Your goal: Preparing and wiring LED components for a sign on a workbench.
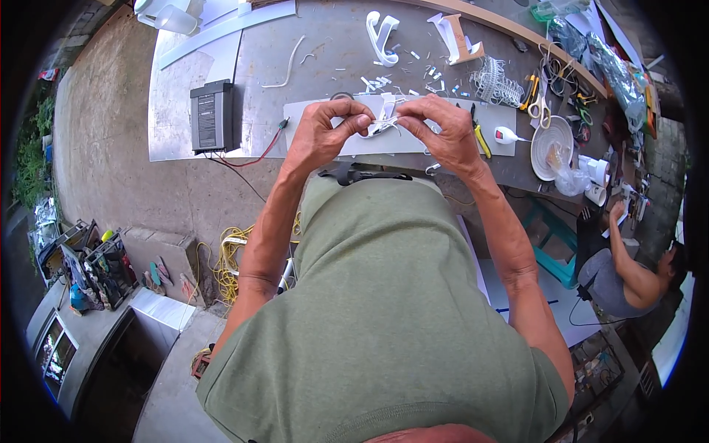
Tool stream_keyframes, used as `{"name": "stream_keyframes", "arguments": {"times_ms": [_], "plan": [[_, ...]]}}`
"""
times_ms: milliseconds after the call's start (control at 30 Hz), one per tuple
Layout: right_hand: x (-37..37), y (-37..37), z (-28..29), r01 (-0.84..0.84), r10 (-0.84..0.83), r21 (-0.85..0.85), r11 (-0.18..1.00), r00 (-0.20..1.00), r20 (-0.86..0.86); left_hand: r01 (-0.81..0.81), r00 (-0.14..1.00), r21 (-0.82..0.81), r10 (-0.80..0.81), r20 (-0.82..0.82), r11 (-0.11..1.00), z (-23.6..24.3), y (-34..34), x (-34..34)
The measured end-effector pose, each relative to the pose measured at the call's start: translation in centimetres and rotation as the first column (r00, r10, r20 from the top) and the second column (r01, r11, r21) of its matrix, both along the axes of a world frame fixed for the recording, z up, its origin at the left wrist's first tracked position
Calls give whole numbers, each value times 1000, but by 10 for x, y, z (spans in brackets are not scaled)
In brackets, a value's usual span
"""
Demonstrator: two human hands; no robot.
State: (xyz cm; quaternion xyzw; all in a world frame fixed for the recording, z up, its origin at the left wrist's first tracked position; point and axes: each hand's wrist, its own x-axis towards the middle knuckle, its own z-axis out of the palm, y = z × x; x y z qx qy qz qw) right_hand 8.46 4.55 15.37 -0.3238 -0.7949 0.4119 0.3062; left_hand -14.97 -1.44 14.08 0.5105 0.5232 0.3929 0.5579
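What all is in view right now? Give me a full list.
white strip piece: one, white, pinched between both hands
grey sheet: one, grey, on bench under the hands
black box: one, black, bench left
white letter shapes: two, white, bench far side
scissors: one, yellow handles, bench right
white bowl: one, right of sheet
yellow cable: one coil, floor left
co-worker: one, seated right
left hand: fingers on the piece
right hand: fingers on the piece

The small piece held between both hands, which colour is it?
White, seen in the head view: the small piece.
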Motion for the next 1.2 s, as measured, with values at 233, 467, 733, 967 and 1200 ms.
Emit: {"name": "stream_keyframes", "arguments": {"times_ms": [233,467,733,967,1200], "plan": [[18,2,8,-64,54,225,972,997,52,22,999,32,-23,23,999,4,-4,34],[36,-5,11,-111,64,397,911,990,129,39,988,101,-23,-150,994,12,-4,63],[54,-33,-19,-70,126,-438,896,987,99,96,800,371,151,-581,924,0,-40,87],[56,-32,-35,-109,-60,-994,-26,992,-108,-280,915,-13,263,-305,960,-25,-52,91],[40,-28,-25,39,-34,-50,998,993,110,-342,866,-408,453,213,846,-28,-34,73]]}}
